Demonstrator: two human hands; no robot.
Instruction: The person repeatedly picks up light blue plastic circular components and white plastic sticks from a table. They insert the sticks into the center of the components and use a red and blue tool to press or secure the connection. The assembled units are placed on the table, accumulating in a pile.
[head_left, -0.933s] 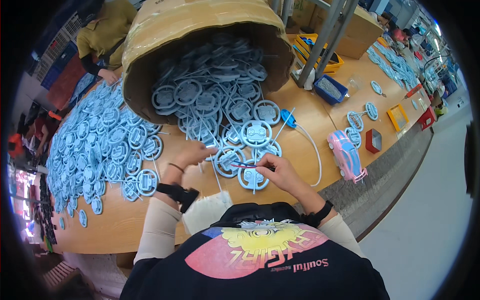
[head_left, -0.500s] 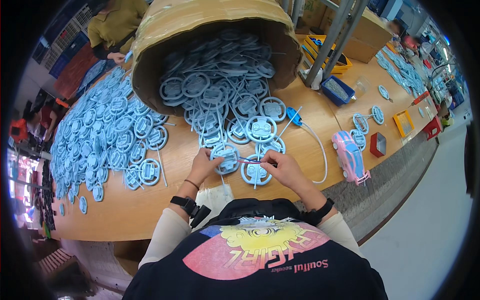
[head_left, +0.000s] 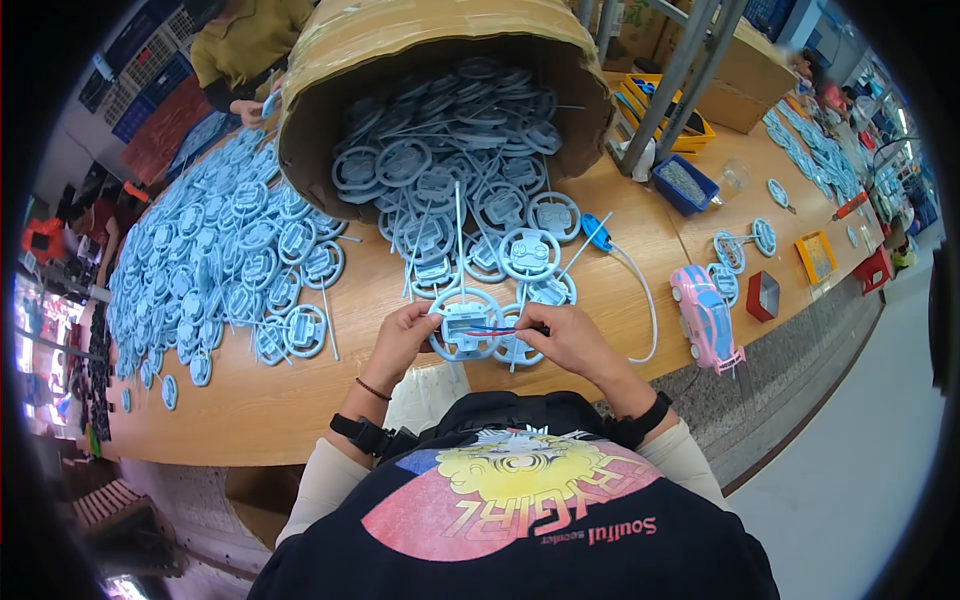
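Note:
A light blue toy steering wheel (head_left: 464,350) is tilted up in front of me, its thin rod (head_left: 459,235) pointing away toward the carton. Its middle has an open rectangular recess. My left hand (head_left: 402,338) is closed on the wheel's left rim. Thin red and blue wires (head_left: 490,331) run from the recess to my right hand (head_left: 562,337), which pinches them at the wheel's right side. Another light blue steering wheel (head_left: 514,352) lies partly hidden beneath. More steering wheels (head_left: 530,254) lie just beyond my hands.
A tipped carton (head_left: 440,22) spills steering wheels onto the wooden table (head_left: 260,415). A large pile (head_left: 210,260) covers the left. Rightward are a pink toy car (head_left: 706,318), a white cable (head_left: 645,290), a blue bin (head_left: 684,184) and a red box (head_left: 763,296). Another person works at far left.
The steering wheel in my hands has turned, so its rod now points away from me and its recess shows. The right hand keeps its pinch on the wires.

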